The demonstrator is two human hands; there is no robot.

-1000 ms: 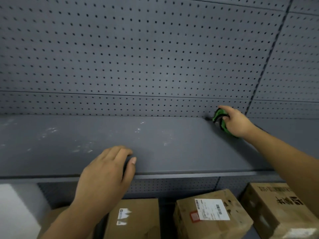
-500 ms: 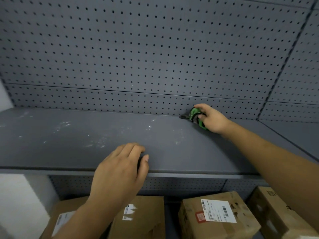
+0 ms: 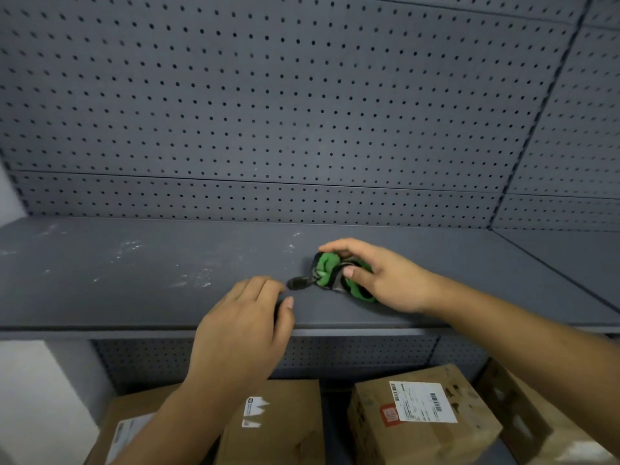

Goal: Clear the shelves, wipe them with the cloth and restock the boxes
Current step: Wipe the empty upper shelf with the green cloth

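Wiping step — right hand (image 3: 385,276) grips bunched cloth (image 3: 330,271) mid-shelf (image 3: 134,297), near front. Left hand (image 3: 245,327) rests on edge, fingers relaxed. Next: sweep left over dusty patches — boxes (image 3: 419,417) wait below.

Only the person's two arms show, from the fingertips back to the frame's edge. The left hand (image 3: 240,330) and the right hand (image 3: 385,280) are bare. The left forearm (image 3: 181,421) and the right forearm (image 3: 520,330) are bare too along all of their visible length, smooth-surfaced and rounded. The fingers are slender, the knuckles lightly marked and the wrists narrow. The nails are cut short. The left thumbnail (image 3: 289,302) and the right thumbnail (image 3: 349,271) look plain and natural, though the picture is soft there. The right forearm appears much broader near the lower right corner, where the wide lens stretches it.
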